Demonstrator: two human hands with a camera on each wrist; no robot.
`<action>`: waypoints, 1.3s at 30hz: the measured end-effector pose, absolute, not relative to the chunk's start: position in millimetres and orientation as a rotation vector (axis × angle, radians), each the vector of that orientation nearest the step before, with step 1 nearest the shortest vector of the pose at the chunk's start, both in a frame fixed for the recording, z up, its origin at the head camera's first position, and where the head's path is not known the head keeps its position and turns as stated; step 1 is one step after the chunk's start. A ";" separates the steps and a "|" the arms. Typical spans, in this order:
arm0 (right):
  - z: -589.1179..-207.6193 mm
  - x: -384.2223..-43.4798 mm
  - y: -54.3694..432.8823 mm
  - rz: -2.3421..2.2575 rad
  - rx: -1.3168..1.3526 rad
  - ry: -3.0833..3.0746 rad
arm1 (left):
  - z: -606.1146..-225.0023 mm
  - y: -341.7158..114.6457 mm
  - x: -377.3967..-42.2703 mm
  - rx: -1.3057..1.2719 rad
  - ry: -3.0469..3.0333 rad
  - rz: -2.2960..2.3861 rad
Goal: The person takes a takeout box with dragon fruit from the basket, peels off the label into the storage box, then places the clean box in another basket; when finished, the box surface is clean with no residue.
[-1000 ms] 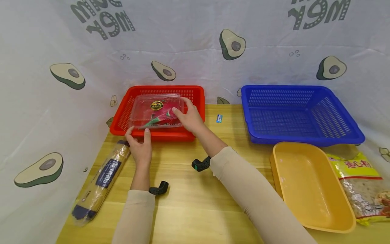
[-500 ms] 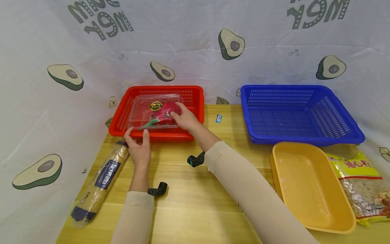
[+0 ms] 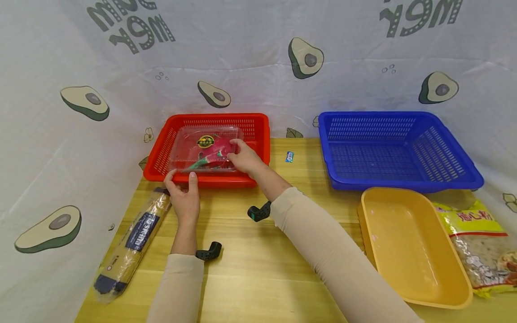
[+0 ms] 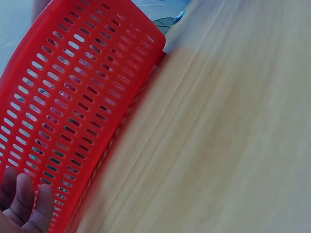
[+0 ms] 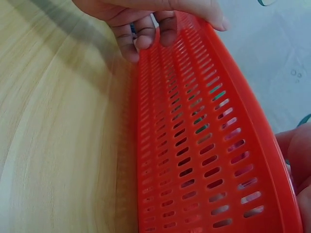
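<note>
A clear plastic clamshell box (image 3: pixel 186 146) with a black-and-gold label lies inside the red basket (image 3: pixel 257 154). A pink fruit with green tips (image 3: pixel 221 147), like a dragon fruit, shows through its lid. My right hand (image 3: pixel 247 159) touches the right end of the lid with thumb and forefinger apart. My left hand (image 3: pixel 185 197) is at the basket's front left, thumb and forefinger at the rim by the box's front edge. The left wrist view shows the left fingers (image 4: pixel 25 199) loosely bent along the basket's slotted outer wall. In the right wrist view, part of the right hand (image 5: pixel 297 160) appears beyond the rim.
A spaghetti pack (image 3: pixel 137 237) lies left of the left forearm. A blue basket (image 3: pixel 329 157) stands at the back right, with a yellow tub (image 3: pixel 365 220) before it and a pasta bag (image 3: pixel 476 251) beside that. A small blue packet (image 3: pixel 289 156) lies between the baskets.
My right hand has slid a little left and inward over the box's lid. The box has settled slightly lower in the red basket; my left hand has stayed about where it was.
</note>
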State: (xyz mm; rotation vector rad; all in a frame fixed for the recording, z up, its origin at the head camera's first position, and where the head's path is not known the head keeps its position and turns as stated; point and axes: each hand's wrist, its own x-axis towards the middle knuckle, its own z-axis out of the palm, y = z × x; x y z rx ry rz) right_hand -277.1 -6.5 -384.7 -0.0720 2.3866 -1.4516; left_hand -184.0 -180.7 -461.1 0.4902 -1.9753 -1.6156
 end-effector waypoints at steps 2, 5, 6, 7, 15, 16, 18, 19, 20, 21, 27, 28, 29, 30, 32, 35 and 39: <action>-384.3 -277.3 -6.9 -1.468 -0.074 2.376 | -460.8 -180.8 -183.6 0.490 -1.978 -1.611; -383.8 -277.4 -7.3 -1.492 -0.074 2.365 | -460.0 -181.1 -183.3 0.483 -1.978 -1.605; -383.6 -277.4 -7.4 -1.495 -0.072 2.367 | -459.7 -181.1 -183.1 0.480 -1.977 -1.606; -383.6 -277.3 -7.5 -1.496 -0.072 2.371 | -459.7 -181.2 -183.1 0.477 -1.978 -1.606; -381.6 -273.4 -6.9 -1.491 -0.111 2.490 | -461.3 -181.7 -181.8 0.484 -1.993 -1.605; -381.4 -272.4 -6.6 -1.494 -0.116 2.509 | -461.6 -181.8 -181.8 0.482 -1.991 -1.606; -380.6 -270.2 -5.9 -1.503 -0.116 2.538 | -462.5 -182.0 -181.7 0.482 -1.994 -1.608; -380.0 -268.9 -5.6 -1.505 -0.113 2.550 | -462.7 -182.0 -181.7 0.482 -1.998 -1.608; -379.2 -267.5 -5.4 -1.506 -0.107 2.560 | -462.8 -181.9 -181.6 0.485 -2.004 -1.605; -378.4 -266.1 -5.3 -1.508 -0.097 2.564 | -463.2 -181.9 -181.7 0.484 -2.007 -1.605; -369.8 -258.9 -4.6 -1.500 -0.017 2.607 | -464.1 -180.6 -181.8 0.480 -2.002 -1.625; -367.7 -257.8 -4.1 -1.491 -0.004 2.619 | -463.9 -180.3 -181.8 0.478 -1.999 -1.630; -365.3 -256.7 -3.4 -1.483 0.005 2.632 | -464.1 -180.3 -181.9 0.474 -1.994 -1.634; -362.7 -255.4 -2.7 -1.479 0.013 2.640 | -464.2 -180.4 -182.0 0.471 -1.992 -1.639; -357.2 -252.8 -0.4 -1.471 0.016 2.656 | -463.9 -180.4 -181.9 0.468 -1.984 -1.645; -349.1 -248.7 4.1 -1.477 0.017 2.662 | -462.9 -180.1 -181.8 0.470 -1.978 -1.650; -340.4 -244.0 11.9 -1.511 0.011 2.668 | -460.1 -179.4 -182.2 0.469 -1.964 -1.676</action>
